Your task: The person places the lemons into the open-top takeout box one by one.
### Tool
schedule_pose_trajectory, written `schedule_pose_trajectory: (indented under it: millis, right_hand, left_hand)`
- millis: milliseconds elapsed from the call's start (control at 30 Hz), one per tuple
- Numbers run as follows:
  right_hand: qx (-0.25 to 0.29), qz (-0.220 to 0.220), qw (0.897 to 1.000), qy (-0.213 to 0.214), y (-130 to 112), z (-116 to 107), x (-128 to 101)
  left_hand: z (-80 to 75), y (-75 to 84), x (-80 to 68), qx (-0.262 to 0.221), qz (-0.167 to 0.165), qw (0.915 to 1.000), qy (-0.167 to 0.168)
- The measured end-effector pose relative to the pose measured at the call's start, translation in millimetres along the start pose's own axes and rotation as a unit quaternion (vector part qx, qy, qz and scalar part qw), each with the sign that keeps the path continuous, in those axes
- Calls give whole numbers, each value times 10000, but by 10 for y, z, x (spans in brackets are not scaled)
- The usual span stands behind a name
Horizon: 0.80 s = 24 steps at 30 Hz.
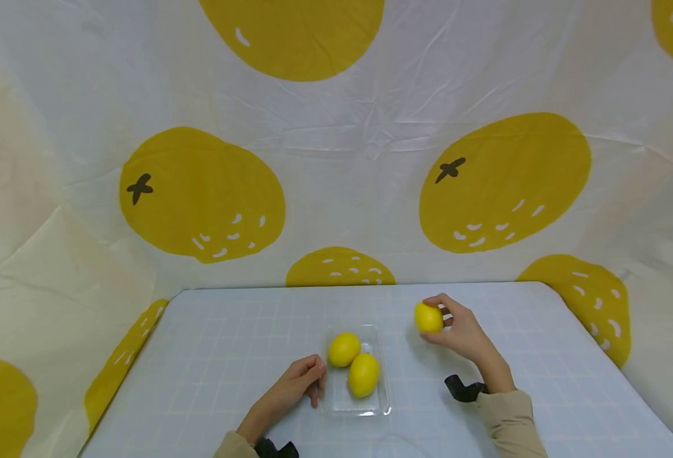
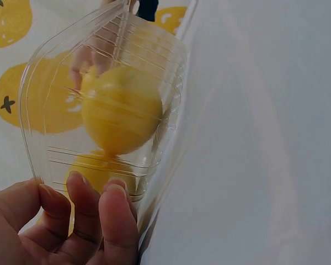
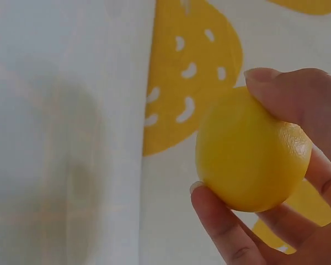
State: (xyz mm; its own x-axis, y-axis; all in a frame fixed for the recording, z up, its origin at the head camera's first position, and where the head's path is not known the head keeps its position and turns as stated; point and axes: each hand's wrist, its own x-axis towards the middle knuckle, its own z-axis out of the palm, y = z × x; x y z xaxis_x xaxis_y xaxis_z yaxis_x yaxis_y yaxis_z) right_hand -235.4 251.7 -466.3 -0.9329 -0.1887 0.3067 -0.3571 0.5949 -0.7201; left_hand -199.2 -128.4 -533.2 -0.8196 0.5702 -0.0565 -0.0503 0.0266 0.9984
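Note:
My right hand (image 1: 464, 332) holds a yellow lemon (image 1: 427, 317) above the table, to the right of a clear plastic tray (image 1: 348, 407). In the right wrist view, the thumb and fingertips grip the lemon (image 3: 251, 152) from opposite sides. Two more lemons lie in the tray, one farther back (image 1: 344, 349) and the other nearer the front (image 1: 364, 375). At the tray's left side is my left hand (image 1: 295, 383). The left wrist view shows its thumb and index finger pinching the tray's rim (image 2: 33, 160), with the other fingers bent against the wall.
A pale checked cloth covers the table (image 1: 228, 337). Behind it and at the sides hangs a white curtain (image 1: 348, 191) printed with large yellow fruit. A black wrist mount (image 1: 464, 388) sits by the right sleeve, another (image 1: 276, 448) by the left.

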Motion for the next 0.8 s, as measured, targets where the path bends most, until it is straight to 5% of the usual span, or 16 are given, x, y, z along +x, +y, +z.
schedule_pose_trajectory:
  millis: [467, 800]
  right_hand:
    - [300, -871, 9945, -490, -741, 239, -4]
    - [556, -1649, 9763, -1286, -1136, 577, -116]
  left_hand:
    - [-3, 6, 17, -31, -87, 10000, 9]
    - [-14, 5, 4, -76, -73, 9999, -18]
